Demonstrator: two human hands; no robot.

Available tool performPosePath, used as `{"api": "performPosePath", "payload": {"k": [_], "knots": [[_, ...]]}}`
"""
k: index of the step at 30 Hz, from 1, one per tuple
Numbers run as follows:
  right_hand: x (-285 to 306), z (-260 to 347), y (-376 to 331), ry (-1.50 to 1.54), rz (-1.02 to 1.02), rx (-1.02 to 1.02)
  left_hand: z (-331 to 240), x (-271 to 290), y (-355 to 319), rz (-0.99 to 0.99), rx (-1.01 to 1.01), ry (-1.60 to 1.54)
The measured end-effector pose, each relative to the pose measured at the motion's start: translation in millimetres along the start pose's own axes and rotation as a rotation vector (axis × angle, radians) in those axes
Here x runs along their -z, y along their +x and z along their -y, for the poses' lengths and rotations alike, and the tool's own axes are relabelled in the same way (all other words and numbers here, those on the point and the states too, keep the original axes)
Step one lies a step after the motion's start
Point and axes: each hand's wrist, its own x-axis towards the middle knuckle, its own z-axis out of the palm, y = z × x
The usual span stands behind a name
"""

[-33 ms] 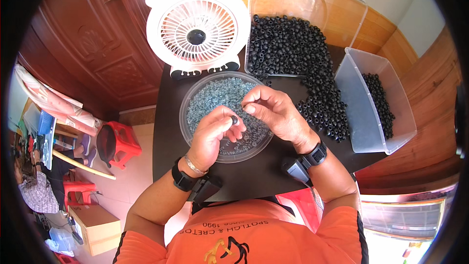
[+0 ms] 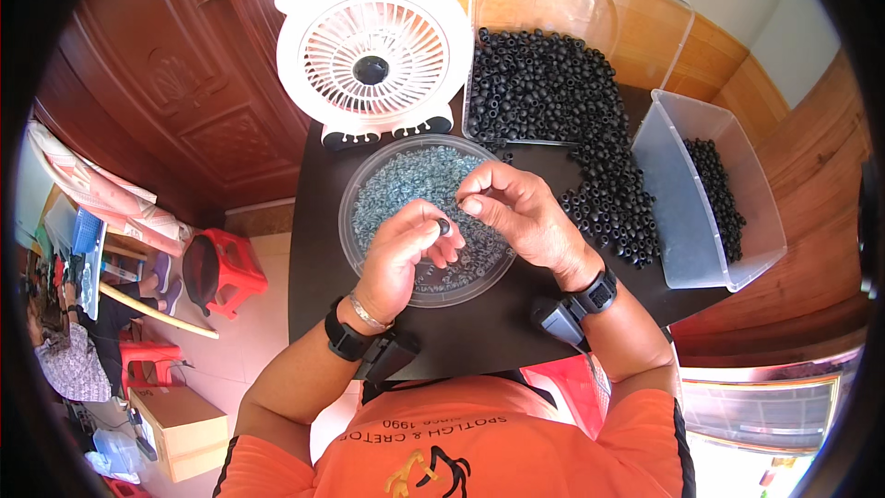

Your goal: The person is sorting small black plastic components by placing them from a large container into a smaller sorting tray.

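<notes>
Over the round clear tub, my left hand pinches a small black ring-shaped piece between thumb and fingers. Close beside it, my right hand has its thumb and forefinger pressed together; whatever is between those tips is too small to make out. The two hands are a little apart. Many small translucent bluish pieces fill the tub below them. To the right of my right hand, a heap of loose black ring-shaped pieces lies on the dark table.
A clear bin tipped on its side spills black pieces at the back. A second clear bin with black pieces stands right. A white fan stands behind the tub. Far left are a red stool, a cardboard box and another person.
</notes>
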Motion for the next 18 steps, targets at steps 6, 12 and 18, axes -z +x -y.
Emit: {"api": "performPosePath", "payload": {"k": [6, 12, 18], "knots": [[-7, 8, -3, -0.141, 0.021, 0.026, 1, -1, -1, -0.021, -0.007, 0.052], [-13, 4, -3, -0.120, -0.010, 0.037, 3, -3, -1, -0.028, 0.001, 0.036], [-19, 1, -3, -0.254, -0.085, 0.165, 4, -7, -4, -0.061, 0.007, -0.015]]}}
